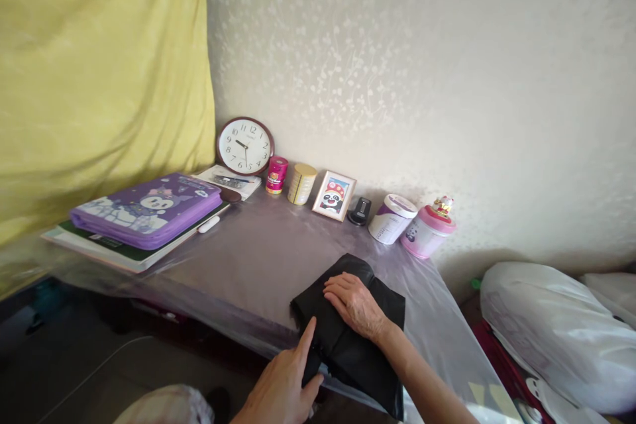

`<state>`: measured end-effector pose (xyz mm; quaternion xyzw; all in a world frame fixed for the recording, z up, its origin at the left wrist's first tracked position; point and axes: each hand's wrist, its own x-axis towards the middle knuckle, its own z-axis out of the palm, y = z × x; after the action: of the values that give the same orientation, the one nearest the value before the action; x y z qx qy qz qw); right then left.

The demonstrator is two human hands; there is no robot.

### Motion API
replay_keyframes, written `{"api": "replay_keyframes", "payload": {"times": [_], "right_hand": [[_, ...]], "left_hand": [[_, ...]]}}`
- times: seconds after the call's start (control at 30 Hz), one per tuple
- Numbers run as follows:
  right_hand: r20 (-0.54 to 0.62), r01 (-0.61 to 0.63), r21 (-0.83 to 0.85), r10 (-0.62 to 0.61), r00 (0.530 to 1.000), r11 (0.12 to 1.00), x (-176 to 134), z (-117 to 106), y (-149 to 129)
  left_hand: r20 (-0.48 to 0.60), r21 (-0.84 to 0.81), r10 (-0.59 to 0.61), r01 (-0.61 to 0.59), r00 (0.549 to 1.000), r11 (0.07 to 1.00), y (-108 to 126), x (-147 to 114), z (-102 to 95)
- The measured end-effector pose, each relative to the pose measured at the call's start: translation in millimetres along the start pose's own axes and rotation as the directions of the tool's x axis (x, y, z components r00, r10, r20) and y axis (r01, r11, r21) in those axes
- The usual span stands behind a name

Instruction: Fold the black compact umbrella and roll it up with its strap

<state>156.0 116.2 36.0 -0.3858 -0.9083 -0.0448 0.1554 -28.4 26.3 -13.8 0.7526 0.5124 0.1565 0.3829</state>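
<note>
A black folding umbrella (pixel 370 358), its loose canopy panels spread flat, lies at the table's front edge and hangs partly over it. On top of the canopy rests my right hand (pixel 354 305), its fingers lying flat and close together. My left hand (pixel 285 377) is at the umbrella's near left side. Its index finger stretches along the black fabric and its thumb sits apart, with a dark part of the umbrella between them. The other fingers of that hand are curled underneath and mostly hidden.
Along the wall stand a round clock (pixel 246 146), a pink can (pixel 277 175), a yellow-lidded can (pixel 301 184), a panda picture frame (pixel 334 195), a black stapler-like object (pixel 360 211), a white tub (pixel 392 218) and a pink jar (pixel 426 232). A purple case (pixel 149 209) lies on books leftward.
</note>
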Motion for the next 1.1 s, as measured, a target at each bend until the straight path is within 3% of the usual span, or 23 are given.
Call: {"api": "replay_keyframes", "payload": {"times": [0.17, 0.27, 0.37, 0.43, 0.5, 0.6, 0.7, 0.83, 0.97, 1.1], "right_hand": [[0.016, -0.138, -0.068, 0.139, 0.99, 0.988, 3.8, 7.3, 52.2], [0.034, -0.268, -0.162, 0.276, 0.96, 0.95, 9.1, 1.0, 75.8], [-0.111, -0.358, -0.253, 0.341, 0.933, 0.899, 12.5, -10.0, 71.8], [-0.154, -0.294, -0.206, 0.266, 0.952, 0.933, 13.3, -15.3, 52.6], [-0.028, -0.111, -0.068, 0.109, 0.994, 0.992, 12.6, -16.0, 27.1], [0.186, 0.079, 0.044, -0.086, 0.979, 0.996, 12.7, -9.4, -1.1], [0.261, -0.007, -0.045, 0.018, 0.965, 0.999, 18.2, -2.8, 2.2], [0.119, -0.251, -0.174, 0.273, 0.955, 0.952, 19.6, -11.7, 39.8], [-0.138, -0.451, -0.023, 0.444, 0.885, 0.892, -10.9, -36.6, 67.5], [-0.193, -0.551, 0.086, 0.556, 0.808, 0.83, -63.5, -54.5, 72.3]], "left_hand": [[0.021, 0.008, -0.046, 0.046, 0.999, 0.999, 1.3, -0.6, -1.7], [0.024, 0.008, -0.05, 0.05, 0.998, 0.999, 1.1, -0.8, -2.2], [0.015, -0.008, -0.047, 0.047, 0.999, 0.999, 1.0, -1.4, -2.1], [0.0, -0.027, -0.043, 0.043, 0.999, 0.999, 1.4, -2.0, -2.1], [-0.014, -0.041, -0.04, 0.04, 0.999, 0.998, 2.2, -2.9, -2.7], [-0.015, -0.054, -0.045, 0.044, 0.999, 0.998, 3.6, -3.9, -4.3], [-0.015, -0.059, -0.051, 0.051, 0.999, 0.997, 4.0, -4.5, -5.5], [-0.031, -0.055, -0.044, 0.043, 0.999, 0.998, 2.3, -4.8, -5.5], [-0.029, -0.06, -0.023, 0.022, 0.999, 0.998, 0.8, -5.5, -5.6], [-0.026, -0.057, -0.009, 0.008, 1.0, 0.998, 1.9, -7.1, -8.0]]}}
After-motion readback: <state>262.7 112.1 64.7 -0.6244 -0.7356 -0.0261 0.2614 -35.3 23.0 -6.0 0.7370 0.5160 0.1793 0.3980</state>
